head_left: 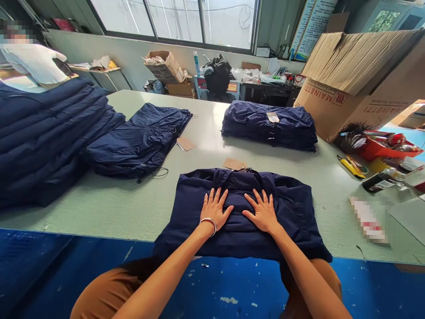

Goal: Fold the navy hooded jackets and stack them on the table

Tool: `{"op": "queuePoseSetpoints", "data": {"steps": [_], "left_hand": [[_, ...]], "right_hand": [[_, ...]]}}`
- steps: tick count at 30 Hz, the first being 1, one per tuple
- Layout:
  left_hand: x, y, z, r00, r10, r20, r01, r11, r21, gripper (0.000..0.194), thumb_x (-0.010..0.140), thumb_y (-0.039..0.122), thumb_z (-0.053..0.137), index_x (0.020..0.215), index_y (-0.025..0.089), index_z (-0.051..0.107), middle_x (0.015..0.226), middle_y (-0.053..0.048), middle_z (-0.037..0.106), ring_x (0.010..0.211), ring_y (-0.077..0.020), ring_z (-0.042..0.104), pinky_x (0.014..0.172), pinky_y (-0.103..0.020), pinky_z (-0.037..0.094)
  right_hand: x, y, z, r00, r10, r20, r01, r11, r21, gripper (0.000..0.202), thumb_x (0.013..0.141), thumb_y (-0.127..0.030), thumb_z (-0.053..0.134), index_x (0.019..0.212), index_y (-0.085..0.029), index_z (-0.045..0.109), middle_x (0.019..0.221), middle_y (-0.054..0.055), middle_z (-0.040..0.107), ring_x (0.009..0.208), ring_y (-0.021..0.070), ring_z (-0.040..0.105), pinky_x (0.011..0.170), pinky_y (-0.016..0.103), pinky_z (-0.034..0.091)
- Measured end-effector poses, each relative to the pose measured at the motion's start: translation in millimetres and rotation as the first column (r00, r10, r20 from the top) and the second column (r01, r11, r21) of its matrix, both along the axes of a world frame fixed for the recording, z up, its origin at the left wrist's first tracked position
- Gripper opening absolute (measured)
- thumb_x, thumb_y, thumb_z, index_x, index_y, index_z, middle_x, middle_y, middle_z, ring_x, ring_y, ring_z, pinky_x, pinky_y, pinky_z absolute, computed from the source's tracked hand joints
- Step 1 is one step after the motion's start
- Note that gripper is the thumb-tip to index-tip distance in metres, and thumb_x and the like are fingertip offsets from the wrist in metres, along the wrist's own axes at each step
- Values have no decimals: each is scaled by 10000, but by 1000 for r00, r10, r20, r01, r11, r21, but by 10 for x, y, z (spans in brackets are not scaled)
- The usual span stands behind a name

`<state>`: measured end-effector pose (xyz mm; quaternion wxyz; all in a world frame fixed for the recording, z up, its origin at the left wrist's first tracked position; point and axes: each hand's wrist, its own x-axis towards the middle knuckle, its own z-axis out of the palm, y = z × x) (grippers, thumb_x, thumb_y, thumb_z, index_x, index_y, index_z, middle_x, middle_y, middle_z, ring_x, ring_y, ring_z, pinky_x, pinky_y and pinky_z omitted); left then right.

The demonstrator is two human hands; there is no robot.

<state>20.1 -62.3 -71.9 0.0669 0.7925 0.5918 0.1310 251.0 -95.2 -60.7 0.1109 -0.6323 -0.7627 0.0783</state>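
Observation:
A navy jacket [239, 239] lies folded flat in front of me, its near edge hanging a little over the table's front. My left hand [215, 210], with a silver bangle at the wrist, rests on the cloth with fingers spread. Just to its right, my right hand [262, 212] presses flat on the same jacket, fingers apart. Neither hand grips anything. A brown paper tag [235, 164] sticks out beyond the jacket's far edge, by the collar.
Navy garments form a large pile [43, 146] on the left, with another garment [139, 141] beside it. A folded stack [268, 124] sits at the back. Rightward are a cardboard box [345, 106], a red tray [375, 148], a yellow cutter [350, 167] and a dark bottle [381, 180]. A person [33, 62] stands far left.

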Motion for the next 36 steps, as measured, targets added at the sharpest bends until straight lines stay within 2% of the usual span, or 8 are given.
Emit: {"op": "queuePoseSetpoints", "data": {"steps": [5,9,15,20,23,27,31,36], "left_hand": [[52,15,84,1000,8,-5,-8,997,-79,689,937,556,447,1552,259,354,1638,-75,260,1527,-342,145,1220,-567,123],[-68,43,198,998,-52,37,56,990,-126,603,921,486,494,1482,266,472,1594,-87,365,1500,-354,229,1188,-615,182],[-199,179,491,926,-180,332,94,961,261,372,931,271,462,1256,225,637,1310,-86,634,1302,-253,486,1158,-478,348],[237,660,636,840,-281,464,105,924,369,300,966,244,433,1141,202,672,1152,-77,682,1147,-223,556,1075,-427,440],[548,1000,565,824,-318,470,124,909,398,281,977,235,434,1078,209,696,1134,-75,683,1130,-220,548,1052,-428,448],[724,1284,317,837,-282,469,67,903,425,277,980,233,450,963,227,726,1141,-67,682,1178,-233,506,1076,-450,421],[694,1323,137,869,-197,454,-4,914,405,261,966,255,486,941,231,745,1191,-69,664,1212,-261,474,1085,-487,401],[636,1250,201,893,-165,418,-3,928,373,266,957,246,491,904,213,750,1244,-78,636,1256,-289,437,1102,-522,367]], "right_hand": [[-26,-13,53,1000,-5,-1,5,1000,-17,653,926,-680,447,1520,-423,360,1650,31,251,1511,393,159,1174,669,115],[2,-53,75,1000,12,-16,-12,1000,-18,626,935,-626,484,1508,-391,398,1628,54,304,1500,376,209,1160,675,157],[156,176,239,983,22,-182,16,978,209,351,977,-394,485,1209,-223,684,1331,118,621,1302,279,497,1138,517,313],[78,800,431,966,-11,-258,94,945,312,256,949,-239,490,1049,-194,721,1089,110,698,1057,254,586,997,410,425],[-58,1106,401,974,-72,-215,144,930,339,245,933,-229,509,1058,-210,719,1093,112,687,1080,280,553,1074,494,351],[-140,1221,196,971,-139,-195,203,910,363,227,908,-261,558,1063,-217,717,1177,119,652,1194,321,476,1161,631,161],[-74,1155,88,972,-59,-228,148,907,394,178,908,-223,543,894,-247,719,1110,71,677,1173,283,498,1199,608,122],[-30,1127,163,968,112,-225,17,865,502,168,862,-148,552,777,-251,653,995,12,728,1102,242,567,1213,581,154]]}}
